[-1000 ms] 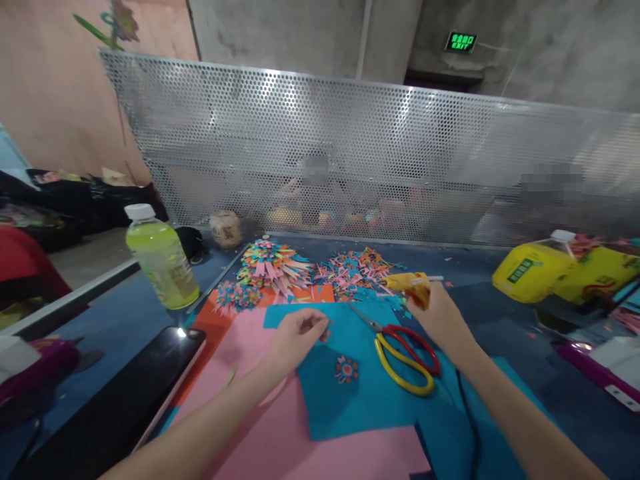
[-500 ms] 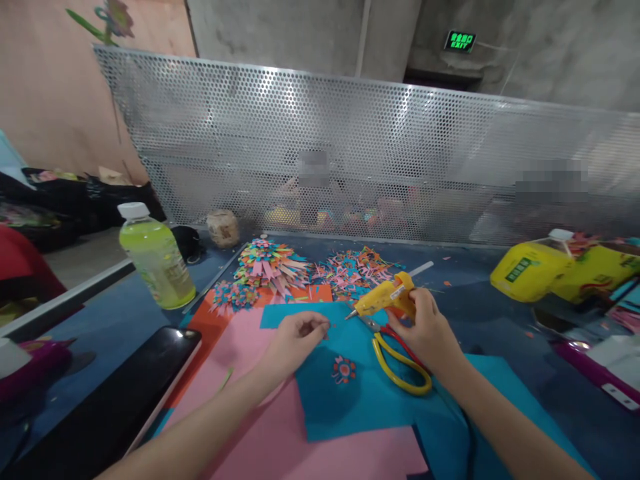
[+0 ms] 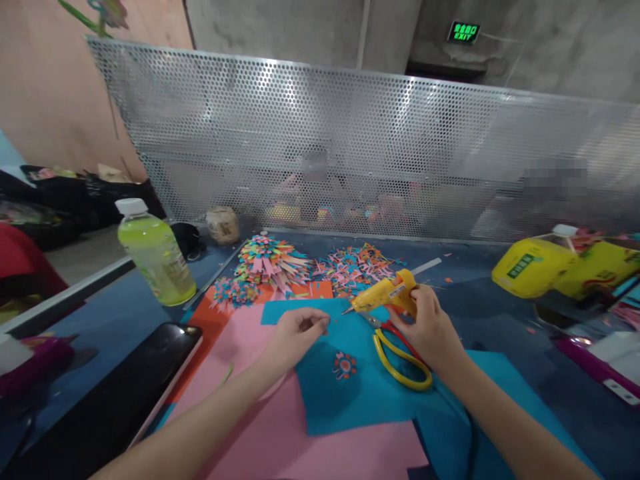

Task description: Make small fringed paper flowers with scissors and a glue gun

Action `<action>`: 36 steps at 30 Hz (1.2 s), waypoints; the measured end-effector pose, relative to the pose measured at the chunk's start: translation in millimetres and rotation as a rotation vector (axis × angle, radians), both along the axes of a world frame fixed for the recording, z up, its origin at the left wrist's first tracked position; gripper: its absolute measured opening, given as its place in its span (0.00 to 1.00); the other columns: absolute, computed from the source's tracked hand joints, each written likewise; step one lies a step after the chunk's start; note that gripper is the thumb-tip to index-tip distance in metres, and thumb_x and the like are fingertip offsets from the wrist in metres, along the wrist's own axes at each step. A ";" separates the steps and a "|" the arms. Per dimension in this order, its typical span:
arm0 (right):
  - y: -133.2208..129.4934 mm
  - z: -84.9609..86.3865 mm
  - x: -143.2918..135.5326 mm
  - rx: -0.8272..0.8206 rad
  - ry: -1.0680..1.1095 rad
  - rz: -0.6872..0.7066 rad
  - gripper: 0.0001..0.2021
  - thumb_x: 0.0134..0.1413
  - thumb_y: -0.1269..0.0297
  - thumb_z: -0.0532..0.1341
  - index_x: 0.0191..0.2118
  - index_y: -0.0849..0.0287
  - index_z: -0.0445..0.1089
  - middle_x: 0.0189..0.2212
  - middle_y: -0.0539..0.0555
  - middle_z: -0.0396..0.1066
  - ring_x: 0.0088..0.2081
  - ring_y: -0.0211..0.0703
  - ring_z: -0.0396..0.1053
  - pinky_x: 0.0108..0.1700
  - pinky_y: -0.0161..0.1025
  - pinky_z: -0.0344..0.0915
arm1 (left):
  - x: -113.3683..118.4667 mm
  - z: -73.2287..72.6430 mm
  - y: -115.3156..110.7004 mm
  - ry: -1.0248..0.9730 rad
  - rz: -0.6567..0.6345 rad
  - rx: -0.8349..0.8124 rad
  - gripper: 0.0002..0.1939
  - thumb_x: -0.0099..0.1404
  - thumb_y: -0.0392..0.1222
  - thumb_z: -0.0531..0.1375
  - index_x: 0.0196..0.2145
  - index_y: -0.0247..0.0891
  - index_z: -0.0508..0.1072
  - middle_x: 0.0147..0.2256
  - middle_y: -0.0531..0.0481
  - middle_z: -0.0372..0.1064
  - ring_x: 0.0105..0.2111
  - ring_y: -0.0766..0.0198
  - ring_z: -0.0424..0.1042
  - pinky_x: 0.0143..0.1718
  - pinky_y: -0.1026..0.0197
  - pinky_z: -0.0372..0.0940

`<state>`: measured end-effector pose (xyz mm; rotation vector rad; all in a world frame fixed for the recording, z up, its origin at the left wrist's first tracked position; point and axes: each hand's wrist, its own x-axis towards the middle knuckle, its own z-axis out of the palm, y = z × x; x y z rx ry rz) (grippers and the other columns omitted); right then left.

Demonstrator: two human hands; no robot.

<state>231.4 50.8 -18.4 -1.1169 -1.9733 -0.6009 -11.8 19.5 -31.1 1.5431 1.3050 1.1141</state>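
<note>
My right hand (image 3: 431, 328) grips a yellow hot glue gun (image 3: 383, 293), its metal nozzle pointing left and a clear glue stick (image 3: 427, 265) poking out of its back. Close to the nozzle, my left hand (image 3: 303, 333) is closed in a pinch; whatever lies between its fingertips is too small to make out. Below them a small curled paper flower (image 3: 345, 365) lies on a blue sheet (image 3: 320, 410). Scissors with yellow and red handles (image 3: 400, 373) rest under the glue gun, partly hidden by my right hand. A pink sheet (image 3: 250, 427) lies beneath my left forearm.
Behind the sheets are a pile of fringed paper pieces (image 3: 270, 263) and loose colourful strips (image 3: 357, 267). A black phone (image 3: 115, 393) and a drink bottle (image 3: 156, 257) stand left. Yellow packages (image 3: 533, 267) sit right. A perforated metal screen (image 3: 350, 147) closes off the back.
The glue gun has shifted slightly, its nozzle a little higher and still near my left fingertips. My left hand keeps its pinch. The view has moved slightly.
</note>
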 end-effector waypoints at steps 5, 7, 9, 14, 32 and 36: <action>-0.2 0.0 -0.6 -0.015 -0.003 0.006 0.10 0.52 0.60 0.55 0.36 0.57 0.53 0.32 0.57 0.63 0.36 0.46 0.66 0.33 0.39 0.64 | -0.1 2.0 -0.9 -0.014 -0.001 0.010 0.12 0.53 0.47 0.58 0.26 0.35 0.74 0.20 0.52 0.68 0.20 0.68 0.63 0.21 0.67 0.55; 0.1 -0.4 -1.0 -0.009 -0.016 -0.004 0.10 0.52 0.60 0.55 0.36 0.57 0.53 0.33 0.57 0.63 0.36 0.47 0.66 0.33 0.40 0.65 | 0.0 2.6 -1.1 -0.021 0.004 0.011 0.12 0.53 0.47 0.58 0.26 0.35 0.74 0.20 0.52 0.68 0.20 0.68 0.63 0.20 0.67 0.55; 0.2 -0.5 -1.1 -0.004 -0.024 -0.010 0.10 0.52 0.60 0.55 0.36 0.57 0.53 0.33 0.58 0.63 0.36 0.47 0.66 0.32 0.39 0.65 | 0.1 2.8 -1.1 -0.023 0.007 0.010 0.12 0.53 0.47 0.58 0.25 0.35 0.74 0.20 0.52 0.68 0.20 0.68 0.63 0.20 0.67 0.55; -0.6 0.7 -0.8 -0.030 -0.019 0.006 0.09 0.52 0.61 0.54 0.36 0.57 0.53 0.33 0.58 0.63 0.36 0.47 0.66 0.33 0.40 0.65 | 0.5 3.3 -1.2 -0.026 0.012 -0.006 0.12 0.53 0.47 0.57 0.25 0.35 0.74 0.20 0.52 0.68 0.20 0.69 0.62 0.21 0.68 0.55; -0.4 -0.2 0.4 -0.015 -0.054 -0.003 0.08 0.53 0.61 0.54 0.36 0.58 0.54 0.34 0.58 0.64 0.36 0.46 0.66 0.32 0.39 0.64 | 1.8 3.4 -3.3 -0.003 -0.036 0.007 0.14 0.55 0.49 0.57 0.26 0.35 0.74 0.20 0.52 0.68 0.20 0.68 0.63 0.21 0.67 0.56; -0.4 -0.2 0.5 -0.032 -0.055 -0.005 0.08 0.53 0.61 0.54 0.36 0.58 0.54 0.34 0.58 0.64 0.36 0.46 0.66 0.32 0.39 0.64 | 2.0 4.3 -3.8 -0.012 -0.045 0.028 0.12 0.54 0.48 0.58 0.25 0.36 0.74 0.20 0.52 0.69 0.21 0.67 0.65 0.23 0.66 0.58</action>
